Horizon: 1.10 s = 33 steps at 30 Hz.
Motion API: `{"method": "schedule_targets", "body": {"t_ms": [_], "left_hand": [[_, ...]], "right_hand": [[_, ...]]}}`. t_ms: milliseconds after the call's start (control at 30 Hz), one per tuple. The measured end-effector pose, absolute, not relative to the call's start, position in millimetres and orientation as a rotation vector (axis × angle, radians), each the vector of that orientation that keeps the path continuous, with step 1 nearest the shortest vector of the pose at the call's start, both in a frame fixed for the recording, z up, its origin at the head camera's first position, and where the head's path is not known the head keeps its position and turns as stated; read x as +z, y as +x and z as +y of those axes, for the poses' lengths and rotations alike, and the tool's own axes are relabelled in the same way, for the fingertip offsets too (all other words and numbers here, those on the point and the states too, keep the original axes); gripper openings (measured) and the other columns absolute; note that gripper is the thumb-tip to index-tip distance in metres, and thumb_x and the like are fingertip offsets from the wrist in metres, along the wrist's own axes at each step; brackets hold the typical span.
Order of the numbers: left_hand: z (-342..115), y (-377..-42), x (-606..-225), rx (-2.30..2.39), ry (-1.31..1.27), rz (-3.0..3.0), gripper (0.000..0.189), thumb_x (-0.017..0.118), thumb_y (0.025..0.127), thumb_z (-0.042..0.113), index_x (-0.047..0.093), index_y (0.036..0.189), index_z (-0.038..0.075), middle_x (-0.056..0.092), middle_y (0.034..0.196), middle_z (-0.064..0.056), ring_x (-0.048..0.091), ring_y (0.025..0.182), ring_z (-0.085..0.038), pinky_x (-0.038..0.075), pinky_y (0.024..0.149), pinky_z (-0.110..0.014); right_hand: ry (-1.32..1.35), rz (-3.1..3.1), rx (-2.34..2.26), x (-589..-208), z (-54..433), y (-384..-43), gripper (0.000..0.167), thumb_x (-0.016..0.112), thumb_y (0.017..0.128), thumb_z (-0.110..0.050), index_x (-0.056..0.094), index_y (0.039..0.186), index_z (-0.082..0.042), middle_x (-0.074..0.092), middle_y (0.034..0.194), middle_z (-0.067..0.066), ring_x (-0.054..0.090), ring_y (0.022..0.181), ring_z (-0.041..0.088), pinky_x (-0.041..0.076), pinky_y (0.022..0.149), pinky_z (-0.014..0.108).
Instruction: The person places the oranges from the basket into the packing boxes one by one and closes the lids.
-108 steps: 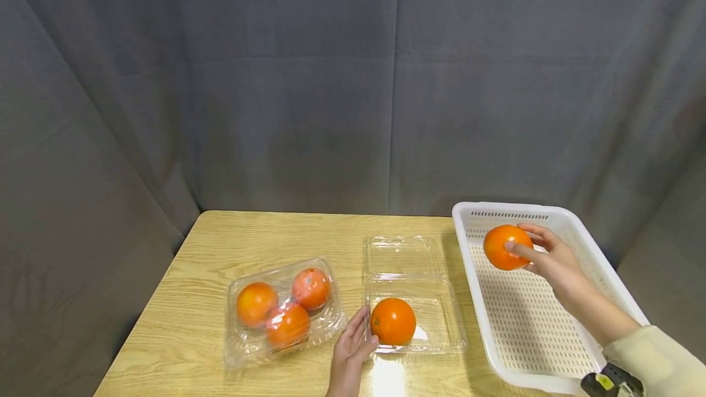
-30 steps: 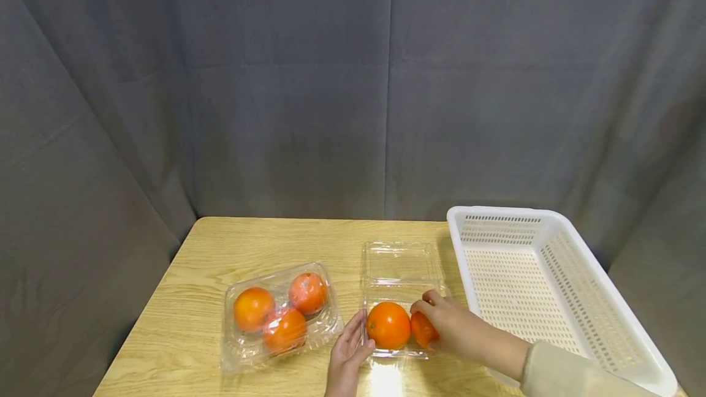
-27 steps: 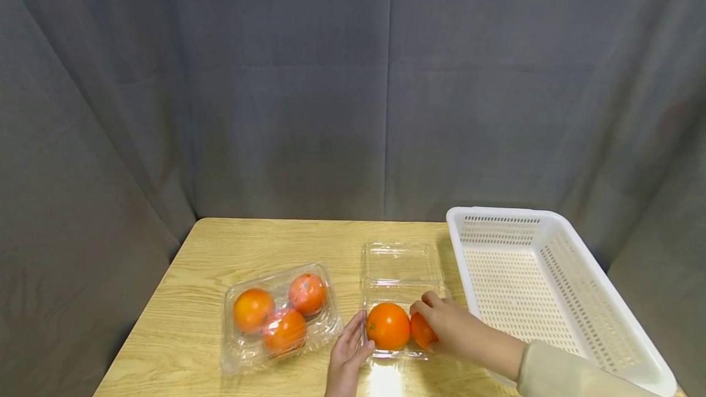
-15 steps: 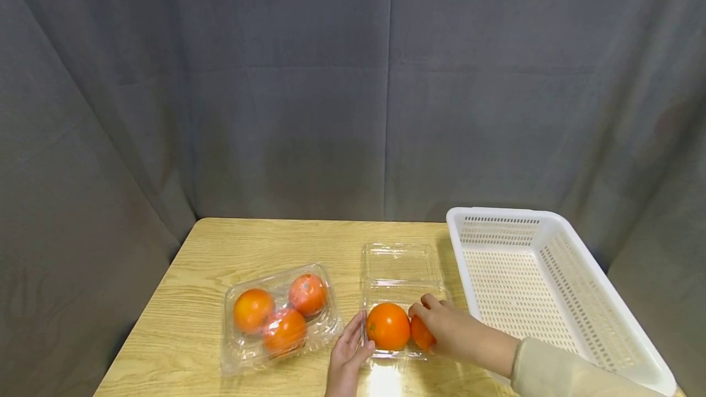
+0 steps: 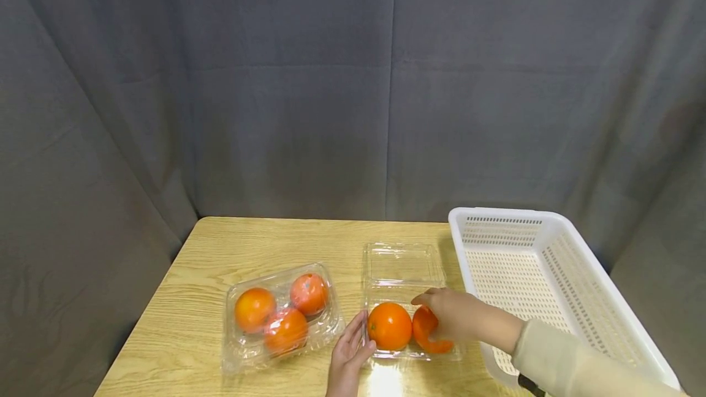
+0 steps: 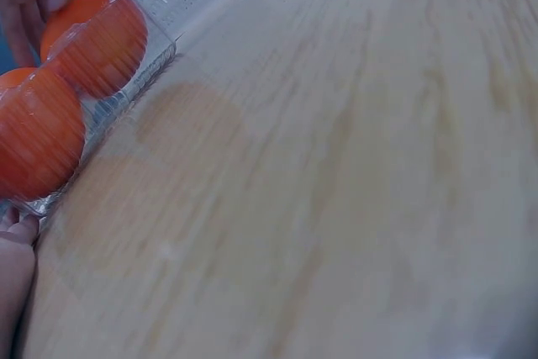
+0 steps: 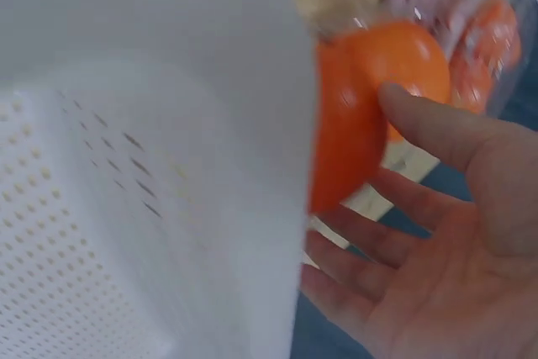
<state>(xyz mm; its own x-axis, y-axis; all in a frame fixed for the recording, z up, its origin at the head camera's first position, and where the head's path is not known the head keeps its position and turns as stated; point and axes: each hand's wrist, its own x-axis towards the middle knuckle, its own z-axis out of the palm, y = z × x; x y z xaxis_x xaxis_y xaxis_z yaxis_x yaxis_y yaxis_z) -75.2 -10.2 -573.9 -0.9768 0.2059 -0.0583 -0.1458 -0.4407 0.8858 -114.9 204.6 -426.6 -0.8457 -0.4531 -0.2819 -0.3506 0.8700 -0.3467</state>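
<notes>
My left hand (image 5: 347, 351) holds the near left corner of a clear plastic clamshell box (image 5: 397, 293), thumb and fingers on either side of it. The lid lies back, away from me. An orange (image 5: 389, 326) sits in the box beside that hand. To its right lies a second orange (image 5: 427, 331), partly hidden by my right hand (image 5: 458, 317). In the right wrist view, the right fingers (image 7: 370, 241) are spread and loose, with the thumb near or touching the fruit. The left wrist view shows both oranges (image 6: 38, 136) through the box wall.
A white perforated basket (image 5: 466, 256) stands to the right of the box, under my right forearm. Left of the box lies a closed clear container (image 5: 237, 348) with three oranges. Both rest on a wooden table (image 5: 182, 323) before a grey curtain.
The right hand has carried an orange from above the basket into the box. In the last half second its fingers have loosened and drawn slightly right, showing more of the fruit. The left hand stays put.
</notes>
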Motion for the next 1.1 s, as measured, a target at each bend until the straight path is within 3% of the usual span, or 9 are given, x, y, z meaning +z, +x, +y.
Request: {"method": "schedule_targets", "body": {"t_ms": [200, 333, 500, 767, 833, 967, 1033, 1100], "left_hand": [[-10, -75, -573, 2.504, 0.085, 1.507, 0.069, 0.06, 0.095, 0.004, 0.023, 0.151, -0.011, 0.02, 0.159, -0.026, 0.013, 0.148, -0.037, 0.03, 0.113, -0.024], [-10, -75, -574, 2.502, 0.099, 1.523, 0.068, 0.06, 0.095, 0.003, 0.024, 0.151, -0.011, 0.021, 0.158, -0.026, 0.013, 0.148, -0.038, 0.029, 0.114, -0.025], [-10, -75, -575, 2.511, 0.123, 1.531, 0.068, 0.06, 0.094, 0.002, 0.024, 0.15, -0.012, 0.021, 0.158, -0.028, 0.013, 0.148, -0.038, 0.029, 0.112, -0.021], [-9, -76, -577, 2.52, 0.125, 1.568, 0.067, 0.061, 0.093, 0.003, 0.026, 0.149, -0.014, 0.023, 0.156, -0.029, 0.014, 0.147, -0.04, 0.031, 0.109, -0.017], [-9, -76, -576, 2.519, 0.111, 1.569, 0.067, 0.061, 0.093, 0.003, 0.027, 0.149, -0.013, 0.023, 0.156, -0.029, 0.014, 0.147, -0.039, 0.03, 0.11, -0.018], [-9, -76, -575, 2.506, 0.108, 1.575, 0.067, 0.061, 0.094, 0.004, 0.027, 0.149, -0.012, 0.024, 0.157, -0.028, 0.014, 0.147, -0.039, 0.026, 0.115, -0.03], [-9, -76, -575, 2.502, 0.111, 1.576, 0.067, 0.061, 0.094, 0.005, 0.027, 0.149, -0.012, 0.023, 0.157, -0.028, 0.014, 0.148, -0.039, 0.025, 0.116, -0.033], [-9, -75, -575, 2.499, 0.119, 1.579, 0.067, 0.061, 0.094, 0.005, 0.026, 0.149, -0.012, 0.023, 0.157, -0.028, 0.014, 0.148, -0.039, 0.024, 0.117, -0.033]], "right_hand": [[-0.446, 2.658, -0.552, -417, 208, -137, 0.041, 0.08, 0.083, -0.013, 0.065, 0.12, 0.0, 0.064, 0.119, 0.021, 0.062, 0.109, 0.04, 0.051, 0.093, 0.056], [-0.355, 2.72, -0.641, -421, 212, -156, 0.036, 0.074, 0.089, -0.015, 0.064, 0.119, 0.003, 0.066, 0.11, 0.022, 0.064, 0.102, 0.039, 0.053, 0.089, 0.054], [-0.188, 2.751, -0.807, -426, 212, -174, 0.046, 0.067, 0.093, -0.016, 0.054, 0.126, 0.013, 0.06, 0.116, 0.035, 0.062, 0.104, 0.044, 0.054, 0.088, 0.053], [0.048, 2.701, -0.94, -436, 207, -190, 0.067, 0.062, 0.093, -0.019, 0.035, 0.136, 0.024, 0.048, 0.132, 0.04, 0.049, 0.123, 0.05, 0.044, 0.103, 0.055], [0.069, 2.717, -0.945, -439, 206, -192, 0.066, 0.063, 0.091, -0.018, 0.037, 0.131, 0.028, 0.047, 0.13, 0.043, 0.05, 0.12, 0.05, 0.045, 0.102, 0.054], [0.104, 2.731, -0.939, -445, 206, -196, 0.052, 0.066, 0.087, -0.017, 0.052, 0.11, 0.028, 0.057, 0.109, 0.041, 0.059, 0.093, 0.042, 0.053, 0.086, 0.048], [0.123, 2.711, -0.935, -446, 206, -196, 0.052, 0.065, 0.087, -0.018, 0.053, 0.108, 0.027, 0.057, 0.11, 0.041, 0.059, 0.094, 0.042, 0.053, 0.087, 0.048], [0.135, 2.682, -0.93, -447, 205, -197, 0.059, 0.064, 0.088, -0.021, 0.049, 0.117, 0.029, 0.052, 0.121, 0.044, 0.056, 0.108, 0.048, 0.05, 0.095, 0.05]]}}
